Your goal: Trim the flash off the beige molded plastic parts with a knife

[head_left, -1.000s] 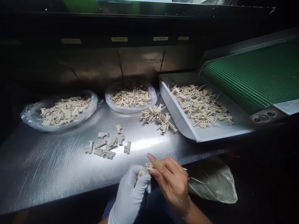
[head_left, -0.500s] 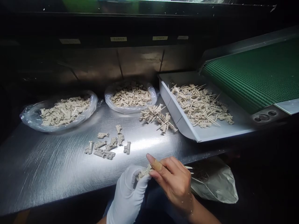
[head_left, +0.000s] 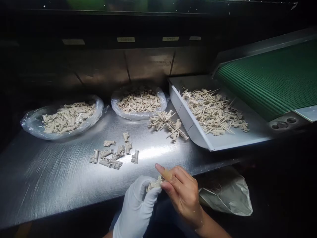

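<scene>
My left hand [head_left: 137, 206], in a white glove, and my bare right hand [head_left: 182, 191] meet at the near edge of a steel table [head_left: 49, 178]. Both pinch one small beige plastic part [head_left: 154, 183] between their fingertips. My right index finger wears a tan finger cot. Just beyond the hands lies a small cluster of trimmed beige parts [head_left: 112, 153]. A loose pile of parts with sprue sticks [head_left: 168, 125] sits farther back, beside a grey tray [head_left: 223, 140].
Two clear plastic bags hold beige parts: one at the left [head_left: 63, 117], one at the back centre [head_left: 138, 101]. The grey tray carries a heap of untrimmed parts [head_left: 213, 110] below a green conveyor belt [head_left: 269, 79]. A crumpled bag [head_left: 225, 195] hangs under the table's right edge.
My hands have turned the small part between the fingertips and stayed at the table's near edge. Nothing on the table has moved.
</scene>
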`<state>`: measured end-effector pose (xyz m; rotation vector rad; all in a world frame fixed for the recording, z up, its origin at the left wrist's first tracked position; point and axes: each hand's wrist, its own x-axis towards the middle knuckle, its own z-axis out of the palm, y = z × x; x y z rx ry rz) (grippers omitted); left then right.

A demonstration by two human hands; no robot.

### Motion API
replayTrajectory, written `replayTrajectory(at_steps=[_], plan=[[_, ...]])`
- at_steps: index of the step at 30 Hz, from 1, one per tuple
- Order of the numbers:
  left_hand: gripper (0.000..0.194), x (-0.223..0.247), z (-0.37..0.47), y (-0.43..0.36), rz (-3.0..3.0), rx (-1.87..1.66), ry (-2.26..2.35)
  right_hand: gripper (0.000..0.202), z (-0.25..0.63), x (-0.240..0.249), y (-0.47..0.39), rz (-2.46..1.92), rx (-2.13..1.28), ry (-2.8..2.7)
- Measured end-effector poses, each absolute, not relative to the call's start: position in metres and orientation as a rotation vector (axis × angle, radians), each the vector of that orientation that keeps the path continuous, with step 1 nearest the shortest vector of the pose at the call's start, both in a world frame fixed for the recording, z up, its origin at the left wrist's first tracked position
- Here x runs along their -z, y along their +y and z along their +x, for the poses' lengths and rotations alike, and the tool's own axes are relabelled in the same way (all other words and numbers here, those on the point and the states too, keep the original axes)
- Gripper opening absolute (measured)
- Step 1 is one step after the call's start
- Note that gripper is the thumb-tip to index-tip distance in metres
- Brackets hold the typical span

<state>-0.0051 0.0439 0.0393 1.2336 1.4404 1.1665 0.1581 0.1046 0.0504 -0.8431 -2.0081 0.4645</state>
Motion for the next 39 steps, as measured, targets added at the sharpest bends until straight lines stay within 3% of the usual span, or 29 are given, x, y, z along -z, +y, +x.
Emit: replayTrajectory(at_steps=[8,12,19,24,29,35,39], plan=[[0.056,-0.047,-0.01,0.053,0.7,-0.903,0.934,0.038,0.157,-0.05,0.107,-0.797,-0.577,-1.962],[0.046,-0.035,-0.012,0.057,0.47,-0.76,0.618,0.038,0.158,-0.047,0.107,-0.801,-0.565,-1.982],[0.045,-0.024,-0.012,0.058,0.395,-0.682,0.506,0.035,0.159,-0.051,0.105,-0.795,-0.531,-2.012],[0.042,-0.029,-0.01,0.056,0.417,-0.767,0.549,0.032,0.157,-0.05,0.104,-0.806,-0.562,-2.011],[0.064,-0.04,-0.009,0.054,0.632,-0.984,0.867,0.043,0.161,-0.053,0.111,-0.971,-0.667,-1.985],[0.038,-0.057,-0.015,0.056,0.808,-1.078,1.234,0.035,0.177,-0.092,0.121,-0.827,-0.544,-2.43],[0.024,-0.058,-0.021,0.053,1.187,-1.112,1.433,0.033,0.176,-0.12,0.129,-0.845,-0.109,-2.536]])
